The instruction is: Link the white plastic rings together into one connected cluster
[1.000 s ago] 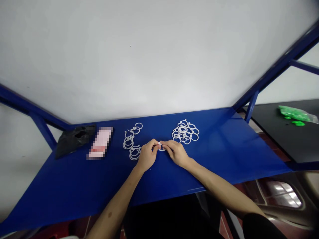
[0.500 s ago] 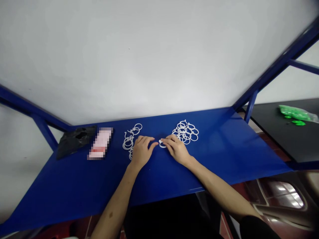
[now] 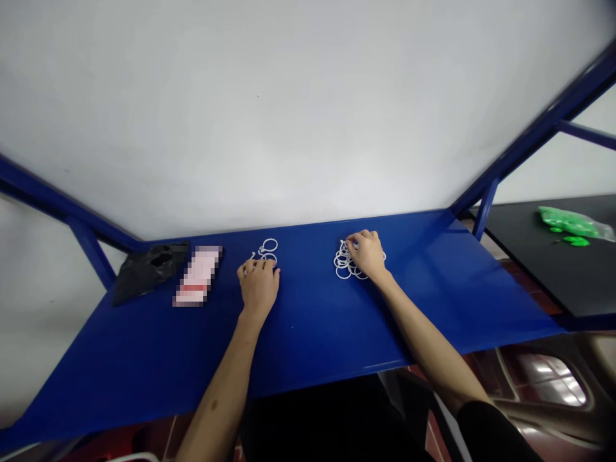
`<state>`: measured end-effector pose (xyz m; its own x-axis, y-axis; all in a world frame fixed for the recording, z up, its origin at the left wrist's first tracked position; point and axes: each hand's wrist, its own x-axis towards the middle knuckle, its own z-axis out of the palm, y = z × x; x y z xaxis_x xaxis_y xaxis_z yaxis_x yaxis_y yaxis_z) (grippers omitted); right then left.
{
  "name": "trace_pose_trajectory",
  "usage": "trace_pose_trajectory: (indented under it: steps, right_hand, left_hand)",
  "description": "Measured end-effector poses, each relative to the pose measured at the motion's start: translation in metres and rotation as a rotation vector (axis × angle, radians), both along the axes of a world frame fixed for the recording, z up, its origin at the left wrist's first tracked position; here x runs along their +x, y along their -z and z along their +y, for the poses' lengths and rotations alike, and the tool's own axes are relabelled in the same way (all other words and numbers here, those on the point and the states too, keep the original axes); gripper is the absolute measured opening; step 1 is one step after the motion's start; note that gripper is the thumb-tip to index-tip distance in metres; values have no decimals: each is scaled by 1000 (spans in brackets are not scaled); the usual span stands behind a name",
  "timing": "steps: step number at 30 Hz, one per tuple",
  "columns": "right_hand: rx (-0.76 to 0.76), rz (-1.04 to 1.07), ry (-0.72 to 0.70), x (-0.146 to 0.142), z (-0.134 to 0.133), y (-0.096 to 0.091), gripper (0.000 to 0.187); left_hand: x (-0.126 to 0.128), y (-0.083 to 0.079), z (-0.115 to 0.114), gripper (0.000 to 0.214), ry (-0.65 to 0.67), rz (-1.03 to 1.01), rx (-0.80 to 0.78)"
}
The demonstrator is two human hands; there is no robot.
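Observation:
My left hand [image 3: 258, 289] lies over the left group of white curtain rings [image 3: 270, 244], palm down with its thumb apart from the fingers. It covers most of that group; a couple of rings show beyond the fingertips. At the right pile of white curtain rings [image 3: 343, 272], my right hand [image 3: 366, 253] has its thumb and fingers pinched together at a ring by the pile's far left side. Thin and round, the rings have small tabs on their rims and overlap one another. My right hand hides part of the pile.
Both groups lie on a blue tabletop [image 3: 317, 333] against a white wall [image 3: 308, 115]. A black plastic bag [image 3: 144, 273] and a pixelated pink item [image 3: 198, 276] are at the left. On a black table [image 3: 539, 269] at the right lies a bag of green pieces [image 3: 568, 220].
My right hand has moved right and away from me, from the middle to the right pile. My left hand has shifted left onto the left group. The ring between them is no longer there.

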<state>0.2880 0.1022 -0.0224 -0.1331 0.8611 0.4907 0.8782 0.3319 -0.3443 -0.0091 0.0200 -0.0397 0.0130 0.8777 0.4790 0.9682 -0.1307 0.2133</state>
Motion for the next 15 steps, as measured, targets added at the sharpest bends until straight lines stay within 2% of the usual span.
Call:
trace_pose_trajectory:
  steps: [4, 9, 12, 15]
  right_hand:
    - [54, -4, 18, -3, -6, 3, 22]
    - [98, 40, 18, -11, -30, -11, 22]
    - [92, 91, -115, -24, -51, -18, 21]
    - [7, 165, -299, -39, -72, -16, 23]
  left_hand:
    - [0, 2, 1, 24, 27, -24, 26]
    - [7, -2, 0, 26, 89, -93, 37]
    - [19, -9, -4, 25, 212, -166, 71]
    - [34, -14, -11, 24, 383, -222, 80]
